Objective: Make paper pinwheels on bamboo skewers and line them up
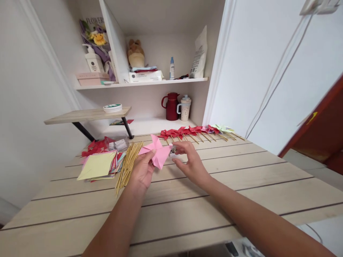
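Two bare arms reach out from the bottom of the view over the pale wooden bench (241,200) made of long planks. At the end of one arm, the left hand (142,171) holds a pink folded paper pinwheel (158,151). Its fingers are curled around the lower edge of the paper, so this grip is closed on the pinwheel. The pinwheel is lifted a little above the bench, near the middle of it.

Just beside the pinwheel, the right hand (189,162) pinches a small shiny silver thing (173,151) at its fingertips. That thing is too small to tell what it is. The right grip is narrow and closed on it, and the silver thing touches the pinwheel's right tip.

To the left of the left hand lies a bundle of thin tan wooden sticks (128,162). Next to the sticks sits a stack of square coloured paper sheets (99,166) with a pale yellow sheet on top.

Farther back, a row of finished red, pink and green paper pinwheels on sticks (197,132) lies along the far edge of the bench. Behind the row stand a dark red jug (171,106) and a white speckled cup with a lid (184,107). On the white shelf (142,83) above sits a brown soft toy (135,53).
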`<state>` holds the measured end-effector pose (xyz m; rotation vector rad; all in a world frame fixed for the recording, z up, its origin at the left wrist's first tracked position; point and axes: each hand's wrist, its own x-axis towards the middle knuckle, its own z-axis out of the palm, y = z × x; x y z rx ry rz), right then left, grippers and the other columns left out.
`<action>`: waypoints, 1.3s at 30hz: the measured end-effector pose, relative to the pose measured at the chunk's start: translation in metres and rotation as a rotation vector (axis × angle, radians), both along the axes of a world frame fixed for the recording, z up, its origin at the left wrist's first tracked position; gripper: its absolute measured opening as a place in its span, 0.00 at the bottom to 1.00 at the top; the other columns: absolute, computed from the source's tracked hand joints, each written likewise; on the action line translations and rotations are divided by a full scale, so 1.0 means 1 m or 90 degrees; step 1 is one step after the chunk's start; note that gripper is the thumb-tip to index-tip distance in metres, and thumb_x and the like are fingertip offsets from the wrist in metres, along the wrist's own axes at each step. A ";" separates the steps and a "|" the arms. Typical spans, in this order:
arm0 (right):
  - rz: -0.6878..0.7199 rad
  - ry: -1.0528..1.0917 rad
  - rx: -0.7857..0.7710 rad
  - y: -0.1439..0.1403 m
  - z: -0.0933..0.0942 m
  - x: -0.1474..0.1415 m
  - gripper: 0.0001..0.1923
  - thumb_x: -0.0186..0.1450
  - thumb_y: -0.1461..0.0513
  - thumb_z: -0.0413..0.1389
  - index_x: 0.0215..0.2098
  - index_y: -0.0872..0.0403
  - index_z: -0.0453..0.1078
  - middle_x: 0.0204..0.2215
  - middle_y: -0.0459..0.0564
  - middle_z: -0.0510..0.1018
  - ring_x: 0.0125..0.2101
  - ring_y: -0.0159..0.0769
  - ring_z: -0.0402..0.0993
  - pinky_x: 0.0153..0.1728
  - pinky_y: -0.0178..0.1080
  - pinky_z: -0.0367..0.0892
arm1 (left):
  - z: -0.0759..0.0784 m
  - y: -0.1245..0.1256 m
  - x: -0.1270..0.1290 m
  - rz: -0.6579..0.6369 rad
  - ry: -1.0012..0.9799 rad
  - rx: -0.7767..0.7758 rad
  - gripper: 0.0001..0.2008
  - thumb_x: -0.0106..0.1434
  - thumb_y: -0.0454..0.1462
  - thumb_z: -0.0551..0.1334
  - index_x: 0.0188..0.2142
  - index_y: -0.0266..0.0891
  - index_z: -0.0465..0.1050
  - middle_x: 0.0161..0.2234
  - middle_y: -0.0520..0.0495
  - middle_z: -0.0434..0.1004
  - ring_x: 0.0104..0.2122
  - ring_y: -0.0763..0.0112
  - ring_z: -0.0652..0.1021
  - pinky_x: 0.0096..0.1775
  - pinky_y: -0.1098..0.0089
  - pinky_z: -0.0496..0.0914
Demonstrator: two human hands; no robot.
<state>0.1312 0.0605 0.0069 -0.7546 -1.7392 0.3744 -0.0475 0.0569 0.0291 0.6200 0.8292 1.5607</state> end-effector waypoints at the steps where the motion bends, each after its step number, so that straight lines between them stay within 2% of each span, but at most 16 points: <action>1: -0.014 -0.029 0.032 -0.001 -0.001 -0.001 0.23 0.64 0.66 0.57 0.57 0.44 0.66 0.45 0.52 0.69 0.40 0.39 0.72 0.45 0.48 0.72 | -0.001 0.000 0.001 -0.021 -0.004 -0.004 0.11 0.48 0.31 0.74 0.33 0.33 0.81 0.34 0.44 0.84 0.31 0.71 0.79 0.35 0.73 0.73; 6: -0.040 -0.091 0.131 -0.003 -0.005 -0.007 0.23 0.64 0.70 0.56 0.54 0.43 0.72 0.37 0.49 0.63 0.38 0.39 0.67 0.39 0.43 0.71 | -0.001 -0.007 0.007 -0.098 -0.011 0.011 0.10 0.49 0.34 0.75 0.31 0.33 0.81 0.33 0.44 0.83 0.31 0.72 0.79 0.36 0.74 0.72; 10: -0.068 -0.073 0.172 0.000 -0.005 -0.007 0.18 0.64 0.70 0.57 0.47 0.45 0.76 0.36 0.49 0.63 0.38 0.38 0.66 0.36 0.41 0.69 | 0.007 -0.016 0.012 -0.129 0.001 0.030 0.12 0.50 0.37 0.75 0.32 0.33 0.81 0.33 0.43 0.83 0.31 0.71 0.79 0.37 0.73 0.72; 12: -0.078 -0.083 0.181 0.003 0.000 -0.006 0.17 0.65 0.69 0.57 0.47 0.45 0.76 0.37 0.49 0.63 0.39 0.39 0.67 0.36 0.41 0.69 | 0.013 -0.019 0.011 -0.132 0.013 0.034 0.13 0.50 0.38 0.75 0.33 0.32 0.82 0.33 0.42 0.83 0.32 0.71 0.79 0.38 0.72 0.73; 17: -0.081 -0.175 0.206 0.013 0.028 -0.008 0.30 0.63 0.66 0.61 0.62 0.42 0.64 0.41 0.52 0.66 0.41 0.43 0.67 0.41 0.47 0.70 | 0.028 -0.009 -0.003 -0.072 0.039 0.000 0.12 0.51 0.34 0.74 0.36 0.32 0.82 0.36 0.41 0.84 0.33 0.68 0.80 0.36 0.72 0.74; 19: -0.103 -0.191 0.247 0.019 0.041 -0.011 0.31 0.64 0.65 0.61 0.63 0.40 0.62 0.43 0.52 0.67 0.43 0.44 0.68 0.43 0.49 0.69 | 0.030 -0.002 -0.010 -0.034 0.038 -0.031 0.10 0.51 0.32 0.73 0.36 0.33 0.81 0.36 0.41 0.84 0.31 0.69 0.80 0.33 0.72 0.74; 22: -0.153 -0.195 0.286 0.026 0.052 -0.016 0.32 0.64 0.67 0.59 0.63 0.38 0.62 0.50 0.54 0.67 0.51 0.49 0.67 0.51 0.55 0.65 | 0.029 0.007 -0.016 0.007 0.032 -0.062 0.07 0.52 0.29 0.71 0.34 0.33 0.81 0.34 0.42 0.84 0.30 0.70 0.81 0.31 0.74 0.73; 24: -0.177 -0.189 0.291 0.029 0.048 -0.018 0.32 0.62 0.69 0.58 0.61 0.38 0.63 0.57 0.54 0.64 0.57 0.52 0.64 0.56 0.57 0.61 | 0.026 0.010 -0.016 0.007 0.031 -0.068 0.07 0.52 0.29 0.71 0.33 0.33 0.81 0.35 0.41 0.84 0.30 0.70 0.81 0.32 0.74 0.74; 26: -0.182 -0.190 0.289 0.029 0.035 -0.019 0.31 0.61 0.71 0.57 0.58 0.39 0.64 0.61 0.53 0.61 0.61 0.52 0.60 0.58 0.59 0.58 | 0.023 0.012 -0.014 -0.009 0.031 -0.060 0.07 0.52 0.30 0.72 0.33 0.33 0.81 0.36 0.41 0.84 0.31 0.69 0.81 0.33 0.73 0.74; 30: -0.172 -0.176 0.266 0.029 0.006 -0.015 0.23 0.61 0.69 0.59 0.52 0.43 0.66 0.61 0.53 0.61 0.61 0.53 0.60 0.58 0.59 0.60 | 0.027 0.017 -0.009 -0.029 0.034 -0.057 0.07 0.51 0.31 0.72 0.32 0.32 0.81 0.34 0.41 0.84 0.31 0.70 0.81 0.33 0.73 0.74; 32: -0.168 -0.173 0.262 0.030 -0.002 -0.010 0.21 0.62 0.67 0.60 0.51 0.43 0.67 0.61 0.53 0.62 0.61 0.53 0.61 0.58 0.58 0.61 | 0.031 0.021 -0.006 -0.029 0.034 -0.064 0.07 0.51 0.31 0.73 0.31 0.32 0.81 0.33 0.42 0.84 0.29 0.71 0.80 0.32 0.74 0.73; 35: -0.178 -0.186 0.248 0.029 -0.004 -0.003 0.18 0.63 0.64 0.61 0.50 0.41 0.70 0.60 0.52 0.64 0.61 0.53 0.62 0.59 0.58 0.60 | 0.031 0.025 0.001 -0.061 0.032 -0.063 0.08 0.50 0.32 0.73 0.32 0.33 0.81 0.33 0.43 0.84 0.29 0.71 0.79 0.32 0.73 0.72; 39: -0.177 -0.183 0.237 0.023 0.003 -0.002 0.11 0.64 0.62 0.60 0.43 0.39 0.76 0.56 0.49 0.70 0.59 0.51 0.65 0.59 0.59 0.59 | 0.012 0.022 0.012 -0.108 0.021 -0.084 0.11 0.48 0.36 0.74 0.32 0.34 0.80 0.30 0.47 0.82 0.27 0.72 0.77 0.31 0.73 0.71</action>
